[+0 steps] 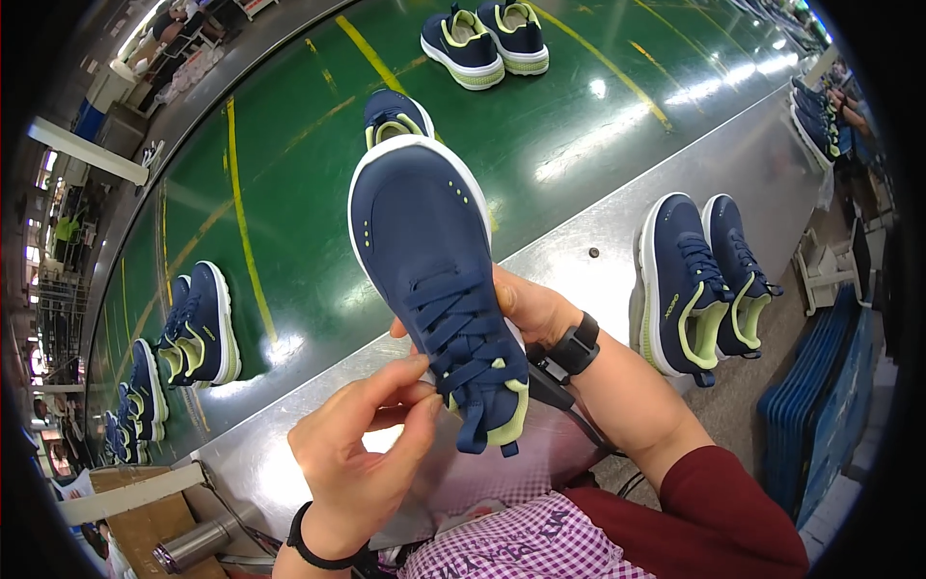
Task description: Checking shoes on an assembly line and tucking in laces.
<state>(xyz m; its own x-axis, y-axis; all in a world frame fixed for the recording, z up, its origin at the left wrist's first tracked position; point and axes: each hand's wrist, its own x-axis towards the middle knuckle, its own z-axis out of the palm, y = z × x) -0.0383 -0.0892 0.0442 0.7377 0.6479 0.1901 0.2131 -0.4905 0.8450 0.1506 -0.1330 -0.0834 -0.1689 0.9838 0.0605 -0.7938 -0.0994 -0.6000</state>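
A navy sneaker [424,232] with a white sole edge and pale green lining is held up, toe pointing away from me. My right hand [532,307] grips it from the right side, with most of its fingers hidden behind the shoe. Beside the lower laces [463,338], thumb and fingertips of my left hand [371,429] are pinched together at the shoe's left edge. Whatever lies between those fingertips is too small to tell. Partly covered by the held shoe's toe, another navy sneaker [391,108] rests on the green surface.
On the metal ledge at right stands a pair of sneakers [680,289], near a small dark round piece [593,253]. Another pair [482,46] sits farther off on the green belt [299,193]. More sneakers [207,323] line its left side. Blue panels [820,405] stand at far right.
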